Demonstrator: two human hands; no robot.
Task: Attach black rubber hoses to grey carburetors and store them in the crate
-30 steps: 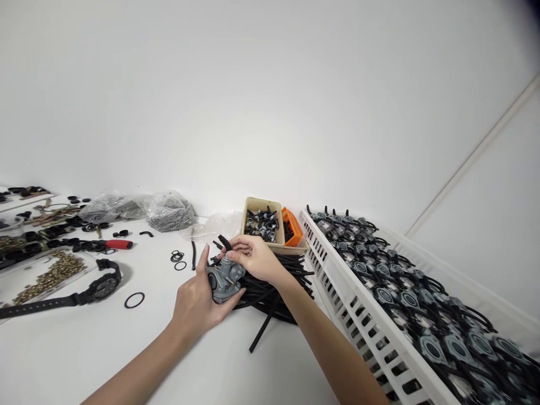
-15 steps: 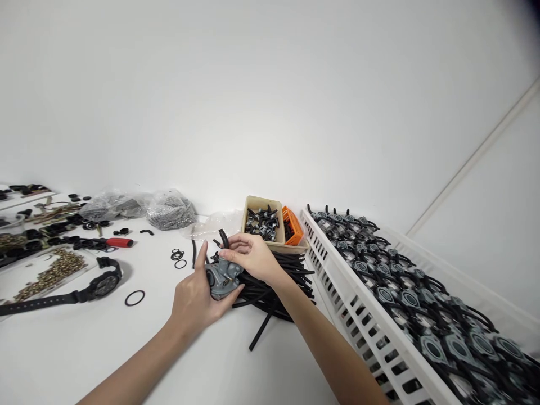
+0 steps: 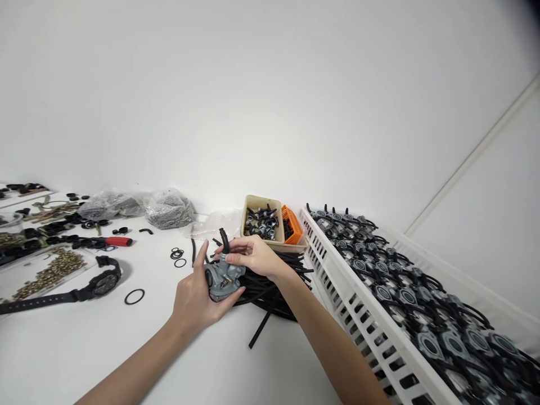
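A grey metal carburetor (image 3: pixel 220 286) rests in my left hand (image 3: pixel 194 298), whose fingers and thumb grip it from the left and below. From its top rises a cap with a bent black rubber boot (image 3: pixel 225 241). My right hand (image 3: pixel 252 257) has its thumb and fingers closed round the cap at the base of the boot; some fingertips are hidden behind it. Just behind the carburetor lies a heap of black rubber hoses (image 3: pixel 270 298), with one hose sticking out toward me.
On the right stands a white slotted crate (image 3: pixel 371 337) full of finished-looking carburetors. A beige bin (image 3: pixel 264 201) of booted caps and an orange basket (image 3: pixel 295 225) sit behind the hoses. To the left are O-rings (image 3: pixel 134 297), a watch (image 3: pixel 105 284), brass fittings (image 3: pixel 63 267) and plastic bags (image 3: pixel 169 208).
The boot and cap now stand more upright on the carburetor, and my right fingers have shifted slightly round them. My left hand keeps its hold on the body.
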